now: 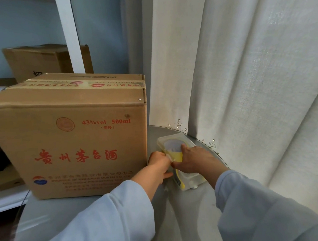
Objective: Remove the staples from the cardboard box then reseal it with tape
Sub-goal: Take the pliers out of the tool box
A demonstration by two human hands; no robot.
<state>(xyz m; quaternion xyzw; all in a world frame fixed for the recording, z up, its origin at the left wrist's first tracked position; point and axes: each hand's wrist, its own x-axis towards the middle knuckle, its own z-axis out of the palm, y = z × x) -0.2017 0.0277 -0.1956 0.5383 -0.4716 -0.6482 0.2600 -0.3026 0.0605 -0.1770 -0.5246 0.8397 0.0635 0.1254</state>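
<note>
Brown cardboard box on the worktop – red print "43%vol 500ml" – top taped; both hands, left and right, grip the tape dispenser just right

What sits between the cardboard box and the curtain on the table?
In the head view, a clear plastic case with a yellow tape roll, both hands on it: left hand pinching the tape, right hand holding the roll.
</note>
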